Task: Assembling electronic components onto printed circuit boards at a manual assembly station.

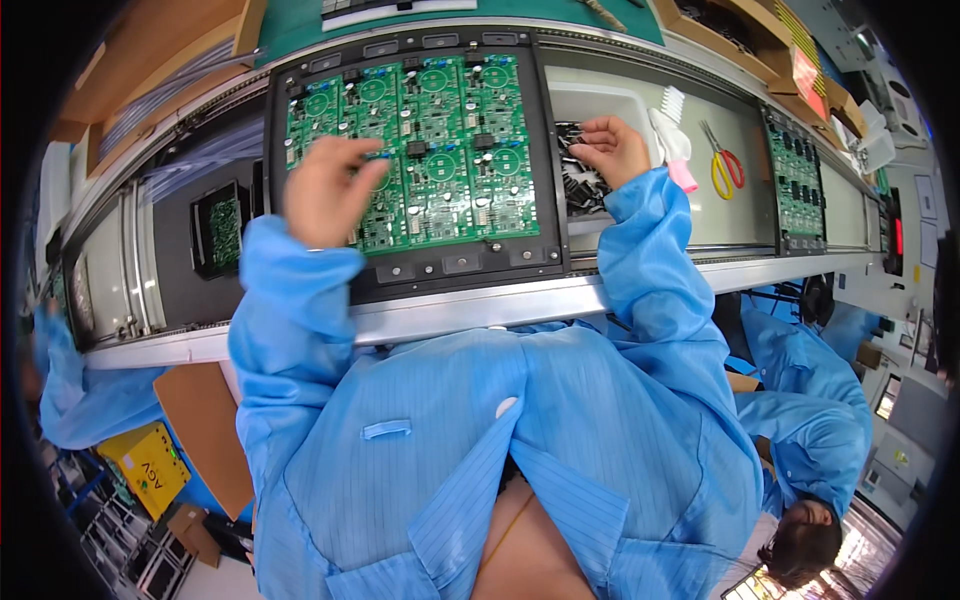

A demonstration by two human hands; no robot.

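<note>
A black carrier frame (555, 215) on the line in front of me holds several green circuit boards (437, 165) set side by side. My left hand (330, 190), slightly blurred, is above the left part of these boards. Its thumb and index finger are apart, with nothing visible between them. To the right of the frame, my right hand (615, 150) hovers at a pale bin (625, 100) of small black parts (582, 190). Its fingers curl toward the thumb in a pinch; whatever may be between the tips is too small to make out.
Right of the bin lie a white brush (671, 104), a white and pink item (676, 150) and red-and-yellow-handled scissors (725, 172). Another board carrier (797, 185) sits farther right, a black tray (217, 228) at left. Cardboard boxes (165, 60) stand behind; a co-worker (810, 420) is at right.
</note>
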